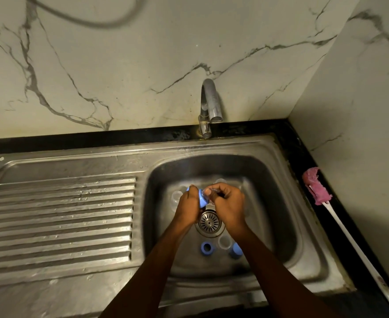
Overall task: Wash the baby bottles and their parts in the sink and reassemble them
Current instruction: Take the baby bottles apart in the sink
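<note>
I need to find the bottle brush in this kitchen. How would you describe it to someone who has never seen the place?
Start at the steel sink and look to its right, at the dark counter strip along the marble side wall. The bottle brush lies there, outside the basin. Its pink head and long white handle set it apart from the blue and clear bottle parts inside the sink.

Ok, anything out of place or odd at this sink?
Nothing is spilled or broken. The only oddity: the bottle brush lies unused on the counter edge while both hands work a blue ring over the basin.
</note>
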